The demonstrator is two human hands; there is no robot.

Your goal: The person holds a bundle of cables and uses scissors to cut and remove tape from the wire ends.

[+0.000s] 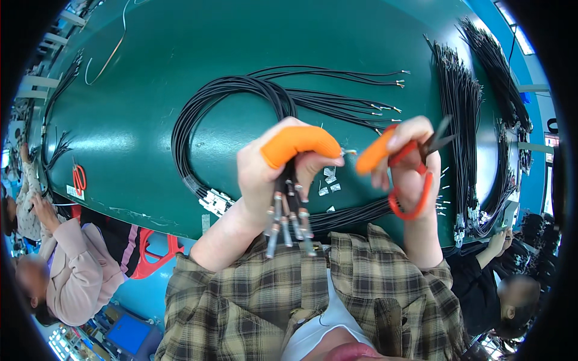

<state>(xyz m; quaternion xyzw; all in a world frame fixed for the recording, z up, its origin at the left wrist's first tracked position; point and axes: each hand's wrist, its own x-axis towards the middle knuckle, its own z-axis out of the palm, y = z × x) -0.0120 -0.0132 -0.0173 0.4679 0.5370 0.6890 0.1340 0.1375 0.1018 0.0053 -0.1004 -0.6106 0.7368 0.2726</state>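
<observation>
My left hand (259, 159), an orange finger cot on one finger, is closed around a bunch of black cables (292, 207). Their stripped ends with silvery tips hang below the fist, toward my shirt. A short wire end (349, 151) pokes out at the fingertips. To the right, my right hand (414, 174) carries scissors (428, 194) with red-orange handles, its fingers through the loops and the blades pointing up and right. It wears an orange cot too. Beyond my hands a coil of black cables (180, 132) lies on the green table, with white connectors (217, 201) near my left forearm.
Small silvery scraps (330, 174) lie between my hands. Long black cable bundles (460, 108) line the table's right side. Another pair of red-handled scissors (79, 179) rests at the left edge. Co-workers sit on the left (81, 259) and right (481, 295), near a red stool (153, 256).
</observation>
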